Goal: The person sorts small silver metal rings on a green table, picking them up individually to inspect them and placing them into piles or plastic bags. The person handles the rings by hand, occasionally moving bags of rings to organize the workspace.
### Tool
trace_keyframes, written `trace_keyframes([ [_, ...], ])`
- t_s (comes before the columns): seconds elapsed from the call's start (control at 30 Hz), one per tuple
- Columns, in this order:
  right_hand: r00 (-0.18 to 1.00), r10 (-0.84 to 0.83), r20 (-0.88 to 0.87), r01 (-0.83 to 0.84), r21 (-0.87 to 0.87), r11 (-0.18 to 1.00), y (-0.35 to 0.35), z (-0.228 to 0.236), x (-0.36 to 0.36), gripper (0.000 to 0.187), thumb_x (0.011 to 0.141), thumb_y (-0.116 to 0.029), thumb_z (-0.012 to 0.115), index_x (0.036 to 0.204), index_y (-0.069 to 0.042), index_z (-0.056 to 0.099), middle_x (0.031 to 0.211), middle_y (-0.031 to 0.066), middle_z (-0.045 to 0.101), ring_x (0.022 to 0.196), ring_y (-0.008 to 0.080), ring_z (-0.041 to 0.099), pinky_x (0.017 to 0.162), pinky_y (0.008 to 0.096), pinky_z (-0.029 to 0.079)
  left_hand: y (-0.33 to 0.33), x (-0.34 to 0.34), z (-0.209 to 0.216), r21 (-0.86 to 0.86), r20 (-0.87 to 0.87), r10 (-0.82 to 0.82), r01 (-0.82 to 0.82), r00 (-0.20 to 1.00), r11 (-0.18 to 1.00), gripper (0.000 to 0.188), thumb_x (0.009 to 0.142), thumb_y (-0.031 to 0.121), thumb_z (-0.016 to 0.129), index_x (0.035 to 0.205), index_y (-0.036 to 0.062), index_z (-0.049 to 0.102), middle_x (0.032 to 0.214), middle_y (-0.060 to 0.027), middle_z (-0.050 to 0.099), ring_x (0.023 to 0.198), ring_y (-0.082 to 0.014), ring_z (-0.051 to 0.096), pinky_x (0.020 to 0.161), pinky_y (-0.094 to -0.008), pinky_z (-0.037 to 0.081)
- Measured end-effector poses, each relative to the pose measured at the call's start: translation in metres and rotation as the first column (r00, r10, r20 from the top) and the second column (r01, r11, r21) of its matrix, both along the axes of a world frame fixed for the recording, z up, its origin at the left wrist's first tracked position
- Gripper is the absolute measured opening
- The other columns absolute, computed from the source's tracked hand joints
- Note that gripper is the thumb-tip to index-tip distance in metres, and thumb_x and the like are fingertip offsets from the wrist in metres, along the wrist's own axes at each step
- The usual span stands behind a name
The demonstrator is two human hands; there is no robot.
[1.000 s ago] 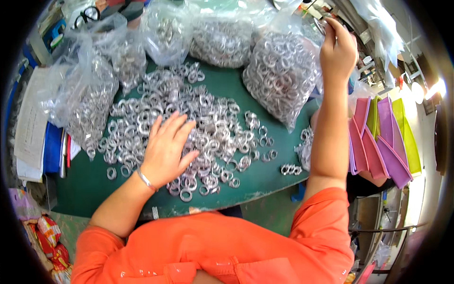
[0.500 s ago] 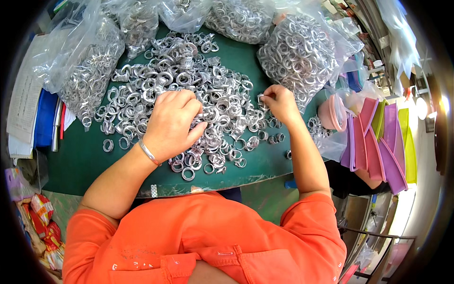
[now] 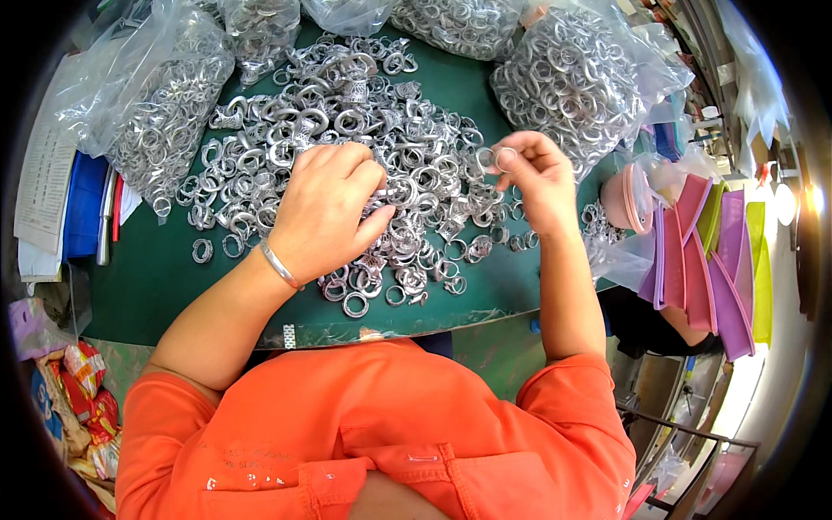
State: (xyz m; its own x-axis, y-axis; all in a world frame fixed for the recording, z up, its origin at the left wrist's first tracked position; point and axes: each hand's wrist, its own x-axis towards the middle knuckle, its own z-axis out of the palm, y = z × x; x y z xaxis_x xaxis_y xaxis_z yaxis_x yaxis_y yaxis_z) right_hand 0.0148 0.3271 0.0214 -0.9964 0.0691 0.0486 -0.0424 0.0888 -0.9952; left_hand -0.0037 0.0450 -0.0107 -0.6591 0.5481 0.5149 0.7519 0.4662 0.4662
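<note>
Dark green tabletop point(image 3: 156, 295) fills most of my view, with clear plastic bags full of silver-coloured metal rings point(image 3: 572, 78) lined up along the back and left. In the middle there's a big loose heap of shiny silver-coloured metal rings point(image 3: 425, 178), some plain, some patterned, with strays dotted around the near edge.

From way over here I've got the left hand point(image 3: 329, 204) palm-down on the heap, fingers close together and bent, thumb sticking out to the right. Can't tell if the fingertips have hold of anything, they're hidden. There's a thin silver-coloured bangle point(image 3: 279, 264) on that wrist.

The right hand point(image 3: 536, 178) is up at the heap's right side, thumb and index finger pinching a small round silver-coloured ring point(image 3: 504, 158). Another loop shows just left of it, but I can't say whether that one's held too. Further right sit a pale pink plastic tub point(image 3: 617, 204) and some pink, purple and lime-green plastic bins point(image 3: 698, 269)
</note>
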Motion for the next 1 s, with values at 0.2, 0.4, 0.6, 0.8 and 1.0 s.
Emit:
trace_keyframes([
  [0.2, 0.996, -0.088, 0.013, 0.080, 0.299, 0.951, 0.016, -0.005, -0.002, 0.006, 0.089, -0.005, 0.064, 0.092, 0.000, 0.064, 0.080, 0.0039, 0.066, 0.069, 0.0085, 0.060, 0.062, 0.0228, 0.049, 0.001, 0.000, 0.000, -0.001, -0.006, 0.001, -0.001, 1.000, 1.000, 0.024, 0.072, 0.018, 0.071, 0.088, 0.0069, 0.057, 0.097, -0.0100, 0.055, 0.095, -0.0301, 0.054, 0.086, -0.0407, 0.039],
  [0.4, 0.983, 0.074, -0.170, 0.101, 0.827, 0.553, 0.011, -0.018, 0.002, 0.025, 0.078, -0.018, 0.074, 0.095, -0.001, 0.068, 0.098, 0.0152, 0.066, 0.094, 0.0321, 0.060, 0.081, 0.0380, 0.048, 0.001, 0.000, 0.001, -0.010, 0.006, 0.011, -0.011, 1.000, 1.000, 0.024, 0.071, 0.018, 0.071, 0.087, 0.0071, 0.057, 0.097, -0.0098, 0.055, 0.095, -0.0301, 0.054, 0.086, -0.0404, 0.039],
  [0.6, 0.982, -0.180, 0.059, 0.137, 0.433, 0.891, 0.011, -0.025, 0.001, 0.010, 0.084, -0.006, 0.068, 0.090, 0.001, 0.067, 0.073, -0.0024, 0.063, 0.066, 0.0043, 0.053, 0.060, 0.0206, 0.043, 0.002, -0.001, 0.000, 0.009, -0.001, 0.009, -0.009, 1.000, 1.000, 0.024, 0.071, 0.017, 0.071, 0.087, 0.0072, 0.056, 0.096, -0.0096, 0.055, 0.094, -0.0300, 0.054, 0.085, -0.0406, 0.039],
  [0.8, 0.967, -0.063, -0.246, 0.233, 0.759, 0.608, 0.006, -0.026, -0.028, 0.018, 0.078, -0.010, 0.069, 0.091, 0.001, 0.067, 0.086, 0.0155, 0.067, 0.081, 0.0284, 0.065, 0.074, 0.0363, 0.051, 0.002, 0.000, 0.000, 0.012, -0.008, 0.010, -0.010, 1.000, 1.000, 0.023, 0.071, 0.017, 0.071, 0.086, 0.0075, 0.056, 0.096, -0.0093, 0.055, 0.094, -0.0298, 0.054, 0.085, -0.0407, 0.040],
  [1.0, 0.971, -0.227, -0.070, 0.206, 0.723, 0.659, 0.007, -0.037, -0.041, 0.013, 0.085, -0.012, 0.065, 0.086, 0.001, 0.066, 0.070, 0.0104, 0.067, 0.062, 0.0197, 0.063, 0.060, 0.0326, 0.049, 0.002, -0.001, 0.000, 0.029, -0.003, 0.011, -0.011, 1.000, 1.000, 0.023, 0.072, 0.017, 0.071, 0.086, 0.0076, 0.057, 0.096, -0.0089, 0.055, 0.093, -0.0296, 0.054, 0.085, -0.0403, 0.039],
])
